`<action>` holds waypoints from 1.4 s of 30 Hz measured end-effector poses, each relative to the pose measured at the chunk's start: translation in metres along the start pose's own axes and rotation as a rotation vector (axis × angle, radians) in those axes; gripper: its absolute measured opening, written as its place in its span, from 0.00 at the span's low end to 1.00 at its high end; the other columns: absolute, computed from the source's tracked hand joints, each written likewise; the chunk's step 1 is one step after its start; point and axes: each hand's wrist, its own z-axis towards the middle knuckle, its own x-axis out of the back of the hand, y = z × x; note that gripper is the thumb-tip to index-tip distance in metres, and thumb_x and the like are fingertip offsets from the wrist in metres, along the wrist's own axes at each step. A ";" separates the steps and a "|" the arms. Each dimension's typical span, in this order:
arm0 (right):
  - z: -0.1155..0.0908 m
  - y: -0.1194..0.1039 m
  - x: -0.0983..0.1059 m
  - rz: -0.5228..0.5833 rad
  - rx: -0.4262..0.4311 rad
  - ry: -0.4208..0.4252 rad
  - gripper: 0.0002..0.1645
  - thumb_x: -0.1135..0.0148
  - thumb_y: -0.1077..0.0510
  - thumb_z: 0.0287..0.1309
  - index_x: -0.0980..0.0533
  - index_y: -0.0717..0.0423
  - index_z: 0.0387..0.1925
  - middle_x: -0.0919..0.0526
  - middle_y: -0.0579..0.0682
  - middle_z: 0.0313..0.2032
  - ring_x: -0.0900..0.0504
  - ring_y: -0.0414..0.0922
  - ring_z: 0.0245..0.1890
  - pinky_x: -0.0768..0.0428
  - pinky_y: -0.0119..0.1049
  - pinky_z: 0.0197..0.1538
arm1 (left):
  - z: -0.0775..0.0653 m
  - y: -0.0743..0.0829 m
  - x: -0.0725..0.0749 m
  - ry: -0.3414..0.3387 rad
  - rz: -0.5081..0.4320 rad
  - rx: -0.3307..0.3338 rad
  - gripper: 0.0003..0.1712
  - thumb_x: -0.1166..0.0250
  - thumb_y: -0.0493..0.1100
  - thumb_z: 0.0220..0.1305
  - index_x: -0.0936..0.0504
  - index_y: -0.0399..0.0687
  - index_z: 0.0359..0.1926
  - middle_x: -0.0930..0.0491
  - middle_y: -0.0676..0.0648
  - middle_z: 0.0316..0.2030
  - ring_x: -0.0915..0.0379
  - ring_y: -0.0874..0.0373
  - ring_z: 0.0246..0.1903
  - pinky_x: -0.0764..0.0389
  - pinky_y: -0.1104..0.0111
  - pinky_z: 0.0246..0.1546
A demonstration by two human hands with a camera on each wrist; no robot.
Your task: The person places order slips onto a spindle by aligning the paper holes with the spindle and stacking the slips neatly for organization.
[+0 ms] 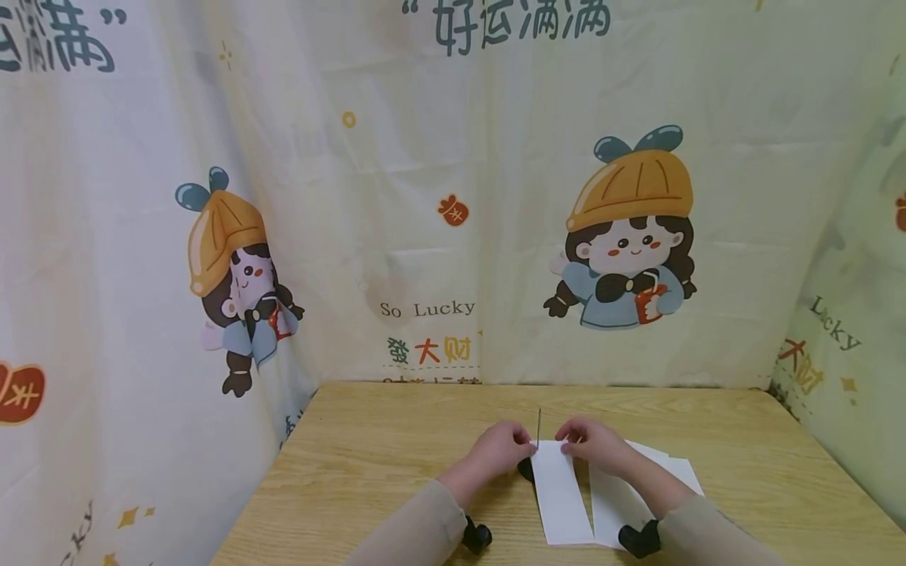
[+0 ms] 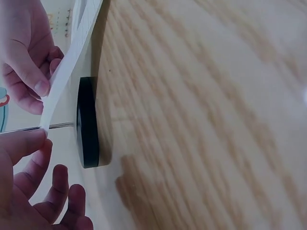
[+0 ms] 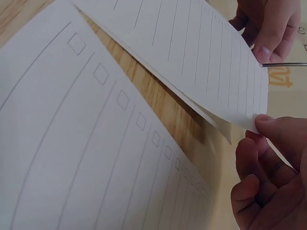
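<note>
A narrow white lined sheet of paper (image 1: pixel 562 503) is held by its far end between both hands. My left hand (image 1: pixel 499 448) pinches one far corner between thumb and forefinger, right beside the thin metal rod of a paper spike (image 1: pixel 539 423). My right hand (image 1: pixel 594 446) pinches the other far corner. In the left wrist view the rod shows on both sides of the sheet, above the spike's round black base (image 2: pixel 88 122), and the sheet's end is raised off that base. The right wrist view shows printed lines on the sheet (image 3: pixel 206 52).
More white sheets (image 1: pixel 683 469) lie on the wooden table (image 1: pixel 382 440) under my right forearm; one has lines and small checkboxes (image 3: pixel 100 74). Black wrist straps (image 1: pixel 640 540) sit on both sleeves. A printed curtain (image 1: pixel 396 236) hangs behind the table.
</note>
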 end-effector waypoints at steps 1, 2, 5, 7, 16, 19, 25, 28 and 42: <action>0.000 0.000 -0.001 -0.011 -0.003 -0.001 0.07 0.32 0.61 0.60 0.20 0.53 0.40 0.25 0.48 0.31 0.28 0.46 0.31 0.27 0.37 0.33 | 0.000 -0.001 -0.001 -0.001 0.004 -0.001 0.10 0.30 0.48 0.63 0.21 0.54 0.27 0.26 0.55 0.23 0.32 0.60 0.22 0.30 0.68 0.23; 0.000 0.001 -0.002 -0.018 -0.006 -0.002 0.07 0.32 0.61 0.60 0.20 0.53 0.40 0.25 0.48 0.31 0.28 0.46 0.31 0.28 0.37 0.33 | 0.000 -0.002 -0.001 -0.001 0.008 -0.007 0.10 0.30 0.48 0.63 0.21 0.54 0.27 0.26 0.54 0.23 0.32 0.60 0.21 0.30 0.68 0.22; 0.001 0.001 -0.004 -0.033 -0.016 -0.008 0.07 0.32 0.62 0.59 0.20 0.53 0.39 0.25 0.48 0.30 0.28 0.46 0.31 0.28 0.38 0.33 | 0.000 -0.002 -0.003 -0.001 0.028 -0.011 0.11 0.30 0.48 0.62 0.21 0.54 0.25 0.26 0.55 0.22 0.32 0.60 0.21 0.31 0.68 0.22; 0.000 0.001 -0.005 -0.043 -0.017 -0.011 0.07 0.33 0.63 0.59 0.20 0.53 0.39 0.25 0.48 0.30 0.28 0.46 0.31 0.28 0.38 0.33 | 0.000 -0.002 -0.003 0.004 0.056 -0.017 0.12 0.29 0.48 0.62 0.21 0.54 0.25 0.26 0.55 0.21 0.32 0.60 0.21 0.31 0.68 0.22; 0.000 0.002 -0.009 -0.071 -0.009 -0.031 0.07 0.32 0.64 0.58 0.21 0.53 0.37 0.26 0.48 0.30 0.29 0.46 0.31 0.30 0.38 0.33 | 0.001 -0.006 -0.008 0.022 0.212 -0.018 0.14 0.29 0.52 0.60 0.21 0.57 0.22 0.27 0.56 0.20 0.34 0.60 0.24 0.33 0.68 0.28; 0.001 0.002 -0.010 -0.079 0.000 -0.038 0.07 0.32 0.64 0.58 0.21 0.53 0.37 0.26 0.48 0.30 0.29 0.46 0.31 0.30 0.38 0.33 | 0.000 -0.005 -0.008 0.038 0.283 -0.035 0.15 0.28 0.53 0.59 0.22 0.58 0.21 0.29 0.57 0.20 0.35 0.59 0.26 0.34 0.66 0.32; 0.000 0.001 -0.011 -0.076 0.012 -0.041 0.07 0.32 0.65 0.57 0.21 0.54 0.36 0.27 0.48 0.29 0.29 0.46 0.31 0.30 0.40 0.34 | -0.003 -0.002 -0.006 0.049 0.367 -0.050 0.16 0.28 0.55 0.58 0.23 0.59 0.21 0.31 0.57 0.24 0.36 0.58 0.29 0.34 0.64 0.36; 0.000 0.000 -0.012 -0.078 -0.005 -0.037 0.06 0.32 0.65 0.57 0.21 0.54 0.36 0.27 0.48 0.29 0.29 0.46 0.31 0.30 0.39 0.34 | -0.003 -0.002 -0.007 0.042 0.379 -0.040 0.16 0.29 0.56 0.58 0.23 0.59 0.21 0.31 0.56 0.25 0.36 0.58 0.30 0.35 0.64 0.36; -0.005 0.004 0.001 -0.114 -0.077 0.011 0.09 0.32 0.60 0.59 0.21 0.53 0.41 0.25 0.48 0.32 0.27 0.45 0.30 0.26 0.39 0.32 | -0.004 -0.001 -0.001 0.022 0.259 -0.012 0.14 0.27 0.53 0.57 0.19 0.51 0.34 0.24 0.54 0.29 0.30 0.58 0.29 0.28 0.66 0.33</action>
